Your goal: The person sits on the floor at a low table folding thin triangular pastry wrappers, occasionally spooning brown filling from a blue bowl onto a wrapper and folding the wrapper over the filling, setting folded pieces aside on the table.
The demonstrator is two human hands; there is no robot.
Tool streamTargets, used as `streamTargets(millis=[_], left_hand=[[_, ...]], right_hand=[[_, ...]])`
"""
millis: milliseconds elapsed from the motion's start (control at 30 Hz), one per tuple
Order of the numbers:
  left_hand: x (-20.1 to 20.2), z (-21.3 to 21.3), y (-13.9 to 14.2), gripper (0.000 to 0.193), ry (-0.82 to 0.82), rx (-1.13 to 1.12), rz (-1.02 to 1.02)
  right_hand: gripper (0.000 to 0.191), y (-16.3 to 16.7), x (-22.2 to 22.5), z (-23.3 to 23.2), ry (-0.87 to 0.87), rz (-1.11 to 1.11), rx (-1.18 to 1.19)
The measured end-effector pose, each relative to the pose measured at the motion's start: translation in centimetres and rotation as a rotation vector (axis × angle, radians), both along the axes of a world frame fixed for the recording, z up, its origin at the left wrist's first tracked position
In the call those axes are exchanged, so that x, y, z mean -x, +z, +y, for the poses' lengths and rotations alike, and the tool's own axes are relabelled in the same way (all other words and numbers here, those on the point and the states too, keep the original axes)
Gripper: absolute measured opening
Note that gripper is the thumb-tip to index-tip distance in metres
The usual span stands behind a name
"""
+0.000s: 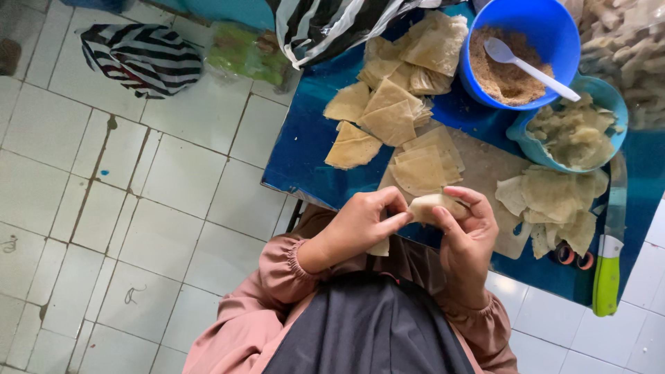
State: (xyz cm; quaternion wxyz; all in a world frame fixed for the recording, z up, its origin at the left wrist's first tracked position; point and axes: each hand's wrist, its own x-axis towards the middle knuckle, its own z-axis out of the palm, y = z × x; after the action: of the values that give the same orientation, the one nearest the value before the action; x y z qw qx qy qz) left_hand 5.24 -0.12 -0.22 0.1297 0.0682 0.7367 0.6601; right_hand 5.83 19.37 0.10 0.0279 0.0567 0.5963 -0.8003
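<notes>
Fingers of the left hand and right hand pinched a folded wrapper at lower centre, closing its edges, stacked wrappers lying within reach above.

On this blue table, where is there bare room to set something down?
Bare blue table lies along its edge left of the folded wrappers, and a smaller patch between the knife and the wrapper pile. The middle, around the blue bowl and hands, is crowded.

White tiled floor (stained grout), low blue table, soft daylight, striped bag nr wall
</notes>
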Motion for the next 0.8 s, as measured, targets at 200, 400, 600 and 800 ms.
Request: streamTargets(millis=[200,400,600,800], left_hand=[[1.3,-0.3,-0.4,0.016,0.059,0.115,0.149],[2.9,-0.4,0.1,0.017,0.110,0.226,0.192],[2.6,-2.3,1.1,0.018,0.218,0.066,0.223],[1.7,-0.5,0.9,0.021,0.357,-0.342,0.135]], right_hand=[[0.036,-0.8,0.4,-0.6,-0.087,0.217,-0.583],[0.037,-1.2,2.1,-2.2,-0.139,0.458,-0.988],[0.025,0.4,2.7,-2.7,-0.117,0.621,-1.302],[0.017,1.1,0.5,-2.4,0.261,0.302,-0.576]])
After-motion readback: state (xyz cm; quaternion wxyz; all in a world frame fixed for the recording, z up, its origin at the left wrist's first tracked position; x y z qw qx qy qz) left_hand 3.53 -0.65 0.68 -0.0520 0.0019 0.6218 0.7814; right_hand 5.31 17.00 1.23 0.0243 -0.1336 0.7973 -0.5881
